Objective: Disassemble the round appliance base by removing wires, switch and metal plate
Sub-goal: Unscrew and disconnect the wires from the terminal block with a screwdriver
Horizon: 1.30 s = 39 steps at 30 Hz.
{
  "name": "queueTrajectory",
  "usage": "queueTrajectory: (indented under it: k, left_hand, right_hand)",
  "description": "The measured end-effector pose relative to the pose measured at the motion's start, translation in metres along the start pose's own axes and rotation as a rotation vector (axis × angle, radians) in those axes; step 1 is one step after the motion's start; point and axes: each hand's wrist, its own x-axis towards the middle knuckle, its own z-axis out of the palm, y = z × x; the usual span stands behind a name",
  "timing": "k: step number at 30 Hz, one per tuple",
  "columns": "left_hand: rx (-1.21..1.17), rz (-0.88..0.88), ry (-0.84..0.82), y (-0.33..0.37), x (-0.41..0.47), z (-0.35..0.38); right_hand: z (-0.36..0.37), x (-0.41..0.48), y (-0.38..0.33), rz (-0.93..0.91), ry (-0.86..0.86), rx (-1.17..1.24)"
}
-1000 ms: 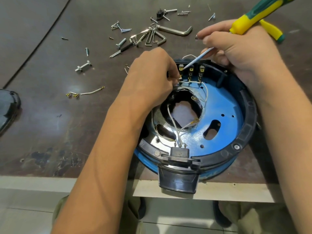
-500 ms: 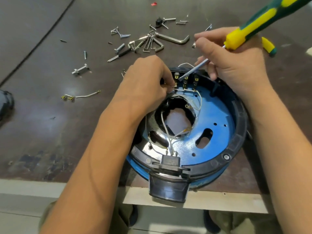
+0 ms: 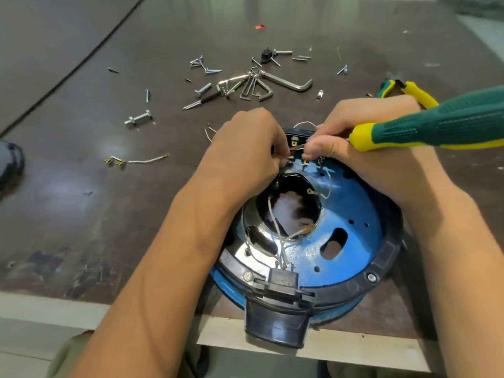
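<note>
The round blue appliance base (image 3: 351,214) with a black rim lies at the table's near edge, its black socket (image 3: 275,320) hanging over the edge. Thin white wires (image 3: 281,238) cross its shiny metal plate (image 3: 253,252) and run to the black switch block (image 3: 298,137) at the far rim. My left hand (image 3: 245,151) pinches a wire end at the switch terminals. My right hand (image 3: 362,137) grips a yellow-green screwdriver (image 3: 436,126), whose tip lies at the same terminals, mostly hidden by my thumb.
Loose screws and bolts (image 3: 137,118), a set of hex keys (image 3: 261,84) and a removed wire (image 3: 136,160) lie on the dark table beyond the base. Yellow-green pliers (image 3: 409,91) lie behind my right hand. A dark object (image 3: 9,165) sits at the left edge.
My right hand has come down closer to the switch, lowering the screwdriver's handle so it lies flatter. My left hand stays at the terminals.
</note>
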Motion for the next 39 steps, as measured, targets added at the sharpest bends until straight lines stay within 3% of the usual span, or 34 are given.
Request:
queueTrajectory:
  k: [12, 18, 25, 39]
  left_hand:
    - [-0.027, 0.004, 0.022, -0.002, 0.001, 0.003]
    - [-0.019, -0.003, 0.001, -0.001, 0.001, 0.001]
    - [-0.045, 0.000, -0.006, -0.001, 0.002, 0.000]
    - [-0.010, 0.058, 0.017, -0.003, 0.001, 0.001]
  right_hand:
    - [0.001, -0.001, 0.004, -0.073, 0.085, 0.032]
    - [0.001, -0.005, 0.003, -0.052, 0.030, -0.026]
    - [0.006, 0.000, -0.010, 0.071, 0.035, 0.001]
    - [0.020, 0.018, -0.016, 0.269, 0.208, 0.331]
